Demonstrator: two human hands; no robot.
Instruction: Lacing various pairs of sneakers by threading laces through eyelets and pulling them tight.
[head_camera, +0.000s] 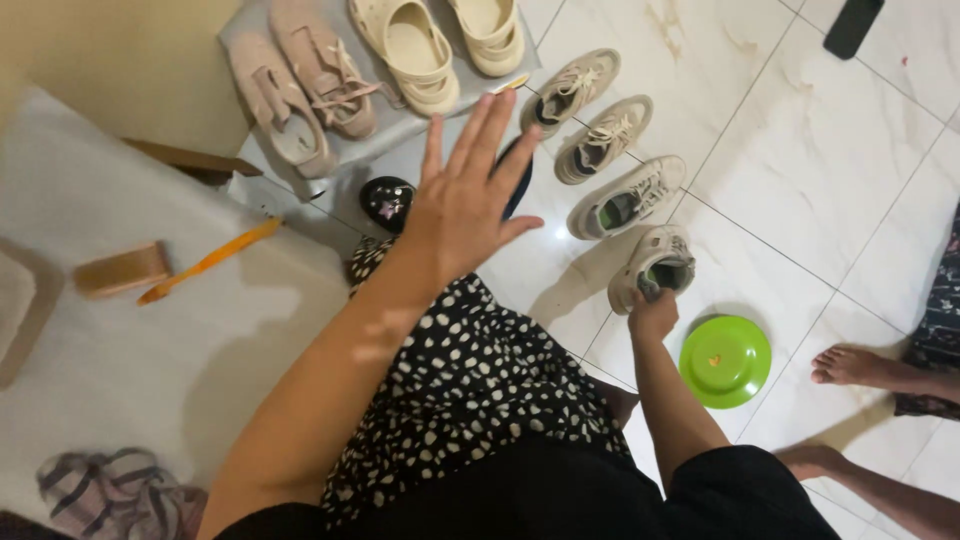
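My left hand (468, 195) is raised with fingers spread, hovering above the floor near a black clog with charms (386, 200). My right hand (652, 312) reaches down and grips the heel of a beige sneaker (655, 262) standing on the white tiled floor. Three more beige lace-up sneakers (606, 138) lie in a slanted row just beyond it. I wear a black skirt with white dots (470, 390).
A grey mat (395, 128) holds two pink sneakers (300, 85) and cream clogs (440, 40). A green plate (724, 360) lies by my right arm. An orange toothbrush (210, 262) and a wooden brush (122, 270) rest on a white surface at left. Another person's bare feet (848, 366) stand at right.
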